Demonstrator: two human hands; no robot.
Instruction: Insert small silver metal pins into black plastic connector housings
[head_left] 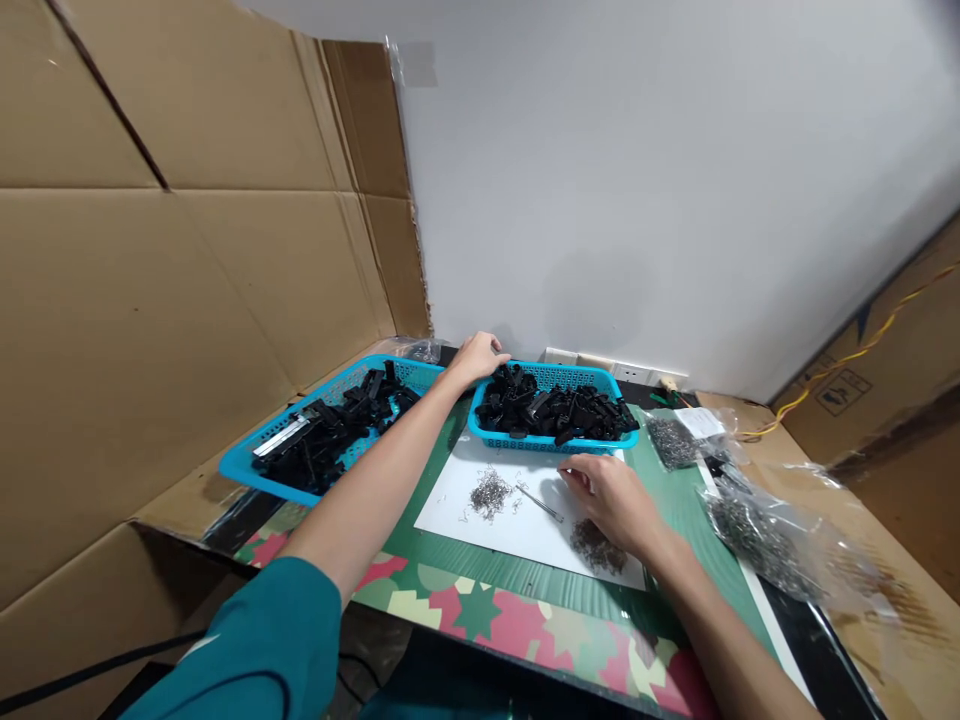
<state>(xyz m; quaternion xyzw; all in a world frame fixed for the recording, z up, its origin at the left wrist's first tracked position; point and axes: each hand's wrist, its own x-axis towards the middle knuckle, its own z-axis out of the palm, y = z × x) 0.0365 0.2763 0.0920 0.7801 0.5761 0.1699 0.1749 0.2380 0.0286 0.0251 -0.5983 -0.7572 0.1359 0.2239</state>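
Observation:
My left hand (477, 357) reaches far forward and rests, fingers curled, on the near-left rim of a blue basket (600, 441) full of black plastic parts (551, 405). My right hand (611, 497) lies on a white sheet (457, 510), fingers bent and pinched near its tips; what they hold is too small to make out. A thin metal tool (538, 503) lies just left of that hand. Two piles of small metal springs sit on the sheet: one (490, 492) at the centre and another (598, 547) partly under my right wrist.
A second blue basket (240, 462) of black parts stands at the left. Clear bags of metal springs (757, 535) lie at the right on the green mat (675, 500). Cardboard walls rise at left and right; a white wall with sockets (600, 363) stands behind.

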